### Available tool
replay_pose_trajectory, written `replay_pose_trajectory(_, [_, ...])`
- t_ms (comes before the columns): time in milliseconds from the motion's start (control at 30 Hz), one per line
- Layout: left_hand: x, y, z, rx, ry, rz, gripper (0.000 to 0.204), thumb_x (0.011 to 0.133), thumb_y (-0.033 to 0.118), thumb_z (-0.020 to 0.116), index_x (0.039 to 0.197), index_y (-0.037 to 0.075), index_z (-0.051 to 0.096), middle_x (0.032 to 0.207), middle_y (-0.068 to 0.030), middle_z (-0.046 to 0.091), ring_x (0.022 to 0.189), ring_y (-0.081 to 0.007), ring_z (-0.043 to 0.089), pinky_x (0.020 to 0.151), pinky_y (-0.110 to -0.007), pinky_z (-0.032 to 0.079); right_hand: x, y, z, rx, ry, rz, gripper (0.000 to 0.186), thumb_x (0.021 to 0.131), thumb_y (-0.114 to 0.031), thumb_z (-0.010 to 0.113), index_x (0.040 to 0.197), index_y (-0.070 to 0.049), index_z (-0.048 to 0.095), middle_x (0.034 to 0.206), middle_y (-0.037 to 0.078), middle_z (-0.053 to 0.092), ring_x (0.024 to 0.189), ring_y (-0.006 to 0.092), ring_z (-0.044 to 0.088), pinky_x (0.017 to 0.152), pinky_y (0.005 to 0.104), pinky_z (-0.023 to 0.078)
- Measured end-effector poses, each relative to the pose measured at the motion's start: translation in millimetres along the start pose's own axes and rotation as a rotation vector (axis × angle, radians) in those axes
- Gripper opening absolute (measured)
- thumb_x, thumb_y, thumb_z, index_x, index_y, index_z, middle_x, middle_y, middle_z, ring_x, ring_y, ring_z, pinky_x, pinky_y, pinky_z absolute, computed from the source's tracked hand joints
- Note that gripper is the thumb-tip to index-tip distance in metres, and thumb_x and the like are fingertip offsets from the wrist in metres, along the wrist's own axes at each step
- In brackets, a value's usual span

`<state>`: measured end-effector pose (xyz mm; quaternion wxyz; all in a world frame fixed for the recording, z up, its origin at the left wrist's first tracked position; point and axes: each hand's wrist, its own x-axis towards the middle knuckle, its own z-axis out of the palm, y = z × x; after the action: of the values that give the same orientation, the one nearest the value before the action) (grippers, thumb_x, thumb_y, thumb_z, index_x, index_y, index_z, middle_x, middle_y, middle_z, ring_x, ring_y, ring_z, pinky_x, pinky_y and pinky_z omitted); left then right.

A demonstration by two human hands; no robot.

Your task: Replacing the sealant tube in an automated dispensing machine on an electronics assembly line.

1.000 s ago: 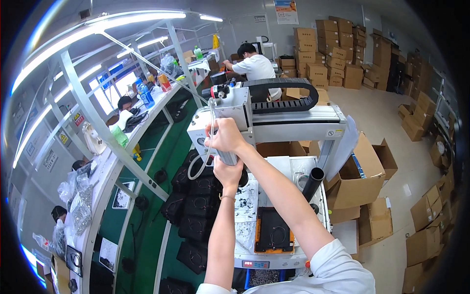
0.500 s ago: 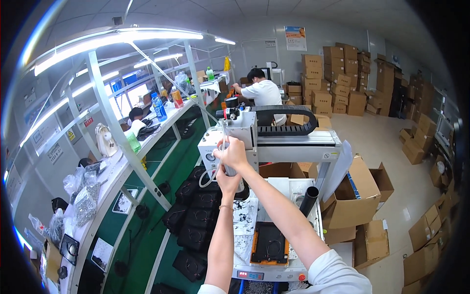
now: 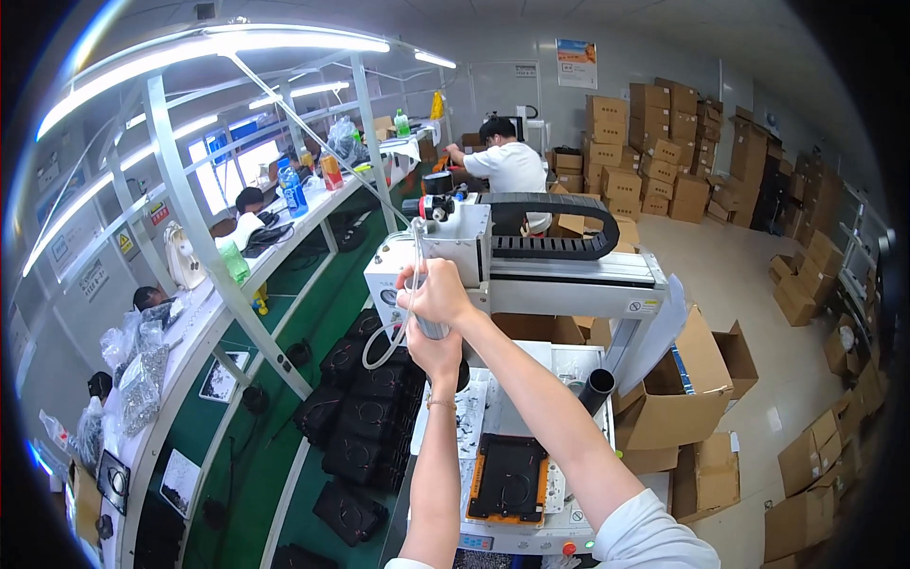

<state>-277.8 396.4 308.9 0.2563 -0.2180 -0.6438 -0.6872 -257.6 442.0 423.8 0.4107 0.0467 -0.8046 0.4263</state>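
Observation:
A grey cylinder (image 3: 431, 328) hangs at the front of the white bench-top machine head (image 3: 446, 238), with a clear hose (image 3: 383, 357) looping beside it. My right hand (image 3: 438, 295) is closed round its upper end, where a length of the hose also runs past the fingers. Just below, my left hand (image 3: 437, 352) wraps the lower part of the same cylinder. My fingers and palms cover most of it. Nearer to me, a black panel with a thin wire (image 3: 507, 477) lies in an orange fixture (image 3: 476, 493) on the machine bed, beneath my right forearm.
Several black wired units (image 3: 365, 422) are stacked left of the machine. A long white bench (image 3: 204, 327) with bags and bottles runs along the left. Open cartons (image 3: 675, 403) stand right of a black tube (image 3: 595, 389). A co-worker (image 3: 507, 171) sits beyond.
My view has shifted slightly. Both hands stay at the cylinder; my right hand has come down close onto my left, its fingers now wrapped tighter round the cylinder's top.

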Motion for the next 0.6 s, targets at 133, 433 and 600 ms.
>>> replay_pose_trajectory(133, [-7,15,13,0.107,0.075,0.051,0.044,0.064,0.018,0.078,0.096,-0.002,0.055,0.096,-0.0145,0.059,0.091,-0.0344,0.059,0.078,-0.041,0.047,7,15,-8,0.171,-0.171,-0.029,0.016,0.061,-0.009,0.071,0.075,-0.002,0.070,0.070,0.014,0.068,0.066,0.0194,0.067,0.064,0.0297,0.053])
replay_pose_trajectory(433, [-15,24,17,0.323,0.219,-0.094,0.053,0.069,0.033,0.076,0.104,0.001,0.052,0.101,-0.0129,0.057,0.098,-0.0363,0.057,0.077,-0.044,0.048,9,10,-19,0.037,-0.172,-0.262,0.035,0.065,-0.020,0.076,0.091,0.003,0.069,0.089,0.020,0.068,0.082,0.0269,0.069,0.077,0.0337,0.054])
replay_pose_trajectory(600, [7,4,-34,-0.264,-0.430,-0.041,0.061,0.069,0.014,0.080,0.119,-0.003,0.049,0.104,-0.0108,0.060,0.093,-0.0150,0.058,0.080,-0.031,0.049,-1,-17,-7,-0.194,-0.021,0.039,0.036,0.064,-0.023,0.078,0.086,0.003,0.068,0.087,0.023,0.067,0.081,0.0357,0.067,0.076,0.0406,0.054])
